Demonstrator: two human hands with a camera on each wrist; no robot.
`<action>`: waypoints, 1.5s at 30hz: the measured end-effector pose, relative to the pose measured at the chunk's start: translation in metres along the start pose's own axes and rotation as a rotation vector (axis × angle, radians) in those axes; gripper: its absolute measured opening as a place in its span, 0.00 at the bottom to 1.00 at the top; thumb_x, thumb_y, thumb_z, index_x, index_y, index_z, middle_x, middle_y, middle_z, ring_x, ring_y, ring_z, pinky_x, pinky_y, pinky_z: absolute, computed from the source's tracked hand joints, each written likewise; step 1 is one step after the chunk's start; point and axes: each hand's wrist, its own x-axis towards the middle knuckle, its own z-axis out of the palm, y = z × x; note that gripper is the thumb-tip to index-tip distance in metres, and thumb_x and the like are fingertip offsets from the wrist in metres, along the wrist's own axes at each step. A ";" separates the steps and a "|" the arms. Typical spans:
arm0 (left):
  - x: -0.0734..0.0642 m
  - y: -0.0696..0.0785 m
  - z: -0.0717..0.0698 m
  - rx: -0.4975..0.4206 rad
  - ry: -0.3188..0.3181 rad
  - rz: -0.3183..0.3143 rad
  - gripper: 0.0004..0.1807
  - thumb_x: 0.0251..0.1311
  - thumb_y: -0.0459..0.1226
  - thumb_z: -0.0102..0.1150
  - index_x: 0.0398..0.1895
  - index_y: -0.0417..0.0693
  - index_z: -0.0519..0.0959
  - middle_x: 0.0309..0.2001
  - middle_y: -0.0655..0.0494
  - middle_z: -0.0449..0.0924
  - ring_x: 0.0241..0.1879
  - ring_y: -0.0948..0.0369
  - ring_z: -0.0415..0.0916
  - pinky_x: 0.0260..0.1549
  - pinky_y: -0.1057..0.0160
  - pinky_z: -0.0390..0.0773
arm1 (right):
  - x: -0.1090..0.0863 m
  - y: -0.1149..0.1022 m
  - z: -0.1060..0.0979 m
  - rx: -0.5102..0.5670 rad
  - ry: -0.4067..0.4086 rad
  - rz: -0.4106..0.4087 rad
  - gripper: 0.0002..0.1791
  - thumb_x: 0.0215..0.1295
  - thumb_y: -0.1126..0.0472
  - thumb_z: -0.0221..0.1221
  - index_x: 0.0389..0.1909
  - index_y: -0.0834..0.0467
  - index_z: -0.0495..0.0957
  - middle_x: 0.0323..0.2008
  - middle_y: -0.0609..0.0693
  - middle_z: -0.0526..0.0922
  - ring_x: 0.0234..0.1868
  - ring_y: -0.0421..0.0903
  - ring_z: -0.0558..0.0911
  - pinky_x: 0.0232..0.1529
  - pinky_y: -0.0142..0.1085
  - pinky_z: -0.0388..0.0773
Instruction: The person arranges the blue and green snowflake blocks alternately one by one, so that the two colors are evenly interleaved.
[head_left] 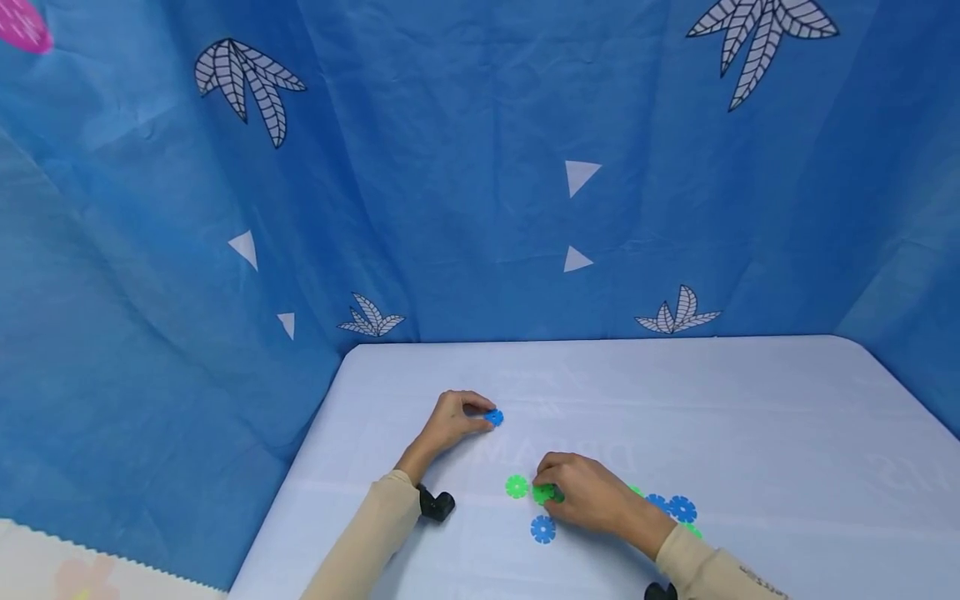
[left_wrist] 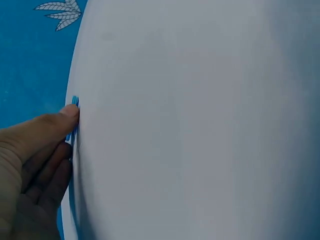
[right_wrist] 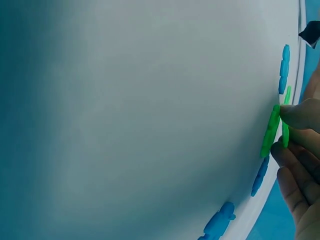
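My left hand point(head_left: 452, 419) is over the left part of the white table, pinching a small blue notched disc point(head_left: 493, 417) between thumb and fingers. In the left wrist view this disc point(left_wrist: 75, 102) shows edge-on under the thumb. Nearer the front, my right hand point(head_left: 585, 492) pinches a green notched disc point(head_left: 543, 494) at its fingertips. Another green disc point(head_left: 517, 487) lies just left of those fingertips, and a blue disc point(head_left: 543, 529) lies below them. The right wrist view shows a thin green disc point(right_wrist: 286, 132) at the thumb and fingers.
Beyond my right wrist lie several more discs, including a blue one point(head_left: 682, 508) and a green one point(head_left: 693, 531), partly covered by the arm. A black wrist device point(head_left: 437, 504) sits at the left cuff. Blue patterned cloth point(head_left: 480, 208) hangs behind the white table point(head_left: 750, 417).
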 end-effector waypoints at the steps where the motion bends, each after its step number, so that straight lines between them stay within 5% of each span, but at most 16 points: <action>1: 0.000 0.000 0.001 0.011 0.004 -0.011 0.13 0.49 0.30 0.75 0.40 0.46 0.88 0.40 0.57 0.85 0.42 0.60 0.79 0.45 0.60 0.78 | 0.000 0.000 0.000 -0.001 -0.002 0.000 0.12 0.56 0.60 0.69 0.42 0.55 0.88 0.40 0.39 0.81 0.42 0.36 0.79 0.46 0.40 0.80; 14: 0.001 0.005 0.001 0.061 0.002 -0.064 0.14 0.50 0.30 0.74 0.42 0.46 0.87 0.42 0.56 0.84 0.46 0.57 0.78 0.49 0.55 0.78 | -0.001 -0.002 0.001 -0.005 -0.002 0.025 0.12 0.55 0.59 0.69 0.41 0.55 0.88 0.40 0.39 0.81 0.41 0.36 0.79 0.47 0.41 0.80; 20: 0.000 0.004 0.002 0.057 -0.006 -0.071 0.13 0.50 0.30 0.74 0.41 0.47 0.87 0.42 0.57 0.84 0.45 0.58 0.78 0.48 0.57 0.78 | -0.001 -0.003 -0.003 0.095 0.008 0.057 0.13 0.58 0.58 0.68 0.43 0.55 0.87 0.43 0.39 0.81 0.44 0.37 0.80 0.49 0.43 0.80; 28: 0.001 0.004 0.001 0.062 -0.003 -0.062 0.13 0.50 0.30 0.74 0.41 0.46 0.87 0.42 0.56 0.84 0.45 0.57 0.78 0.49 0.55 0.78 | 0.005 -0.001 -0.011 0.237 0.134 0.114 0.15 0.60 0.59 0.68 0.47 0.58 0.86 0.44 0.41 0.81 0.48 0.42 0.80 0.51 0.44 0.79; 45: 0.003 0.001 0.001 0.060 -0.007 -0.044 0.13 0.51 0.30 0.74 0.42 0.45 0.87 0.42 0.56 0.85 0.45 0.57 0.79 0.49 0.56 0.78 | 0.054 0.007 -0.005 0.267 0.339 0.255 0.13 0.54 0.64 0.70 0.42 0.59 0.87 0.41 0.45 0.84 0.44 0.45 0.82 0.47 0.44 0.80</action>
